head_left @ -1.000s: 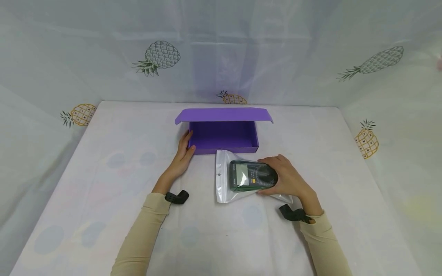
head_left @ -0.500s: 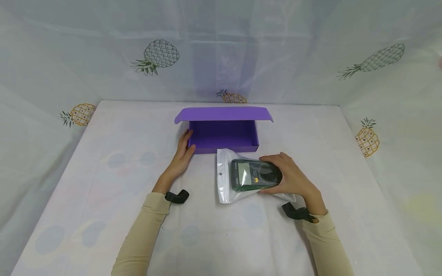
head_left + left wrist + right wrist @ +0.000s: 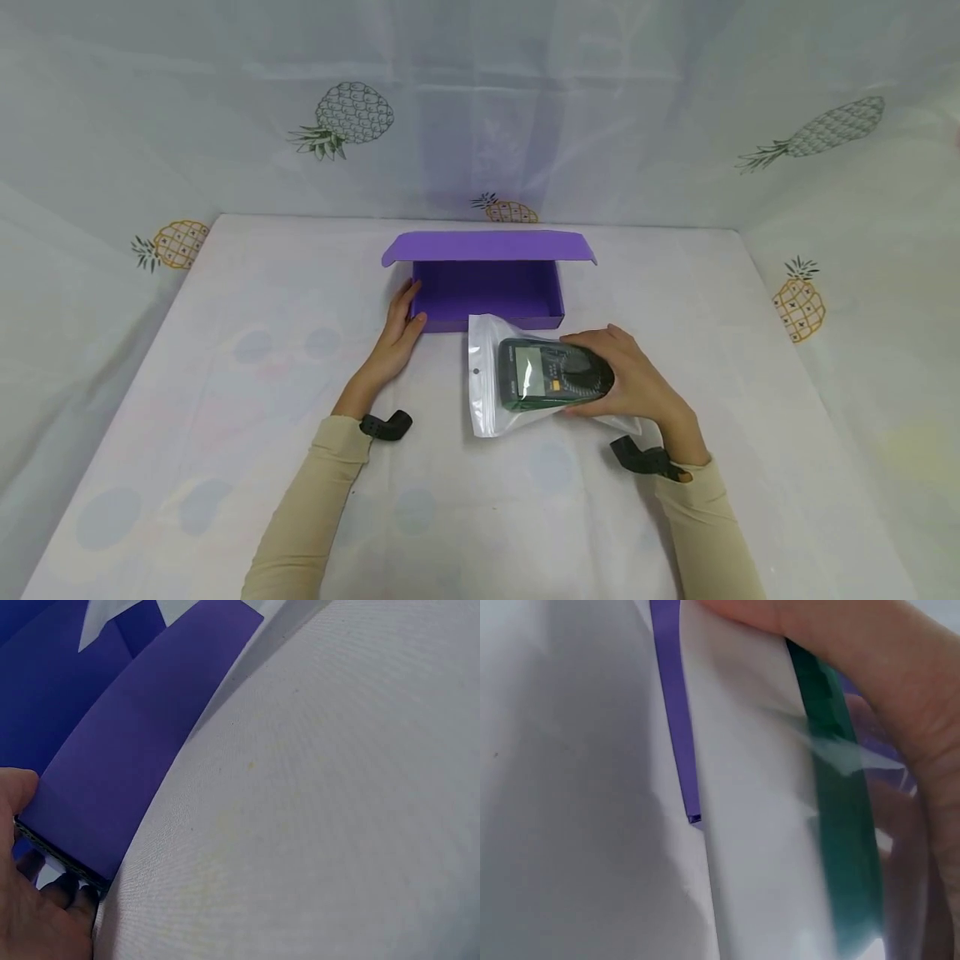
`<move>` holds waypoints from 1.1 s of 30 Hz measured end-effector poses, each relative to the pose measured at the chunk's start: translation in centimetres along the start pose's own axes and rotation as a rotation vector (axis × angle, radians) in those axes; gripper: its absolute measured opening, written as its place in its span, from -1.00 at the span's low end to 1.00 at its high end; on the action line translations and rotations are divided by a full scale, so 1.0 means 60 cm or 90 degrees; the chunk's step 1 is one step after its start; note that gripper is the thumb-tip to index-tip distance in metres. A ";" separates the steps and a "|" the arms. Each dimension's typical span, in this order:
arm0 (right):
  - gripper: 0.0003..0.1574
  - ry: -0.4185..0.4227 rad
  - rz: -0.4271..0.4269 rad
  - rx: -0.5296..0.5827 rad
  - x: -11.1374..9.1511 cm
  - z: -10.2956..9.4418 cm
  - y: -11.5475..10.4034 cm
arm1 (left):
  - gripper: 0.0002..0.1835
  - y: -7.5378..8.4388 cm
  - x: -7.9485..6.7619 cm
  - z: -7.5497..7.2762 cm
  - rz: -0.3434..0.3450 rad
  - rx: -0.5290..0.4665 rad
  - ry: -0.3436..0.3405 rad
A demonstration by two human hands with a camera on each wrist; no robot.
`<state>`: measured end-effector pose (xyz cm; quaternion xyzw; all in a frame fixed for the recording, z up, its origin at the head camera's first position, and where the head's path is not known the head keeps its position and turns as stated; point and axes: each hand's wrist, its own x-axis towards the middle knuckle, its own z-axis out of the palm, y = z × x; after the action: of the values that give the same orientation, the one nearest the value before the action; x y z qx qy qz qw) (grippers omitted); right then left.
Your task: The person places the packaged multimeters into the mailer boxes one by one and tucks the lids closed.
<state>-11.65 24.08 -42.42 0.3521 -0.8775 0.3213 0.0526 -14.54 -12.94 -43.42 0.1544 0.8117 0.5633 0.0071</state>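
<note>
A purple cardboard box stands with its lid raised and nothing visible inside. My left hand holds its left front corner; the left wrist view shows the thumb at the top of the front wall and the fingers around the side. My right hand grips the right end of a dark digital multimeter through a clear and white zip bag. The bag's top left corner overlaps the box's front wall in the head view. In the right wrist view the meter's green side shows.
The white cloth-covered table spreads around the box and both forearms. Behind it and at the sides hangs a pale curtain printed with pineapples. Each wrist bears a black strapped-on camera, such as the left one.
The right hand has shifted the bagged multimeter slightly to the right, then a little up toward the box, so the bag now overlaps more of its front wall. The left hand stays put.
</note>
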 end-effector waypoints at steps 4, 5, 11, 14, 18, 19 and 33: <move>0.25 0.003 -0.007 -0.009 0.006 -0.003 -0.001 | -0.42 0.001 0.001 0.000 0.001 -0.001 0.001; 0.24 0.003 -0.010 -0.012 0.008 -0.004 -0.002 | -0.42 0.001 0.001 0.000 0.002 -0.001 0.003; 0.20 0.010 -0.021 -0.020 0.019 -0.011 -0.006 | -0.42 0.000 0.001 -0.001 0.003 -0.002 0.005; 0.17 0.010 -0.015 -0.018 0.022 -0.013 -0.008 | -0.42 -0.001 0.001 -0.001 0.000 -0.002 0.002; 0.16 0.008 -0.011 -0.018 0.026 -0.012 -0.010 | -0.42 0.000 -0.001 0.000 -0.006 -0.003 0.001; 0.16 0.007 -0.011 -0.018 0.027 -0.011 -0.010 | -0.42 0.001 -0.001 0.000 -0.007 -0.004 0.000; 0.26 0.031 -0.016 -0.031 0.038 -0.009 -0.008 | -0.41 0.007 0.000 -0.002 -0.021 -0.003 -0.003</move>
<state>-13.13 22.81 -41.01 0.3537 -0.8790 0.3077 0.0868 -14.45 -12.91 -43.02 0.1422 0.8126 0.5649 0.0191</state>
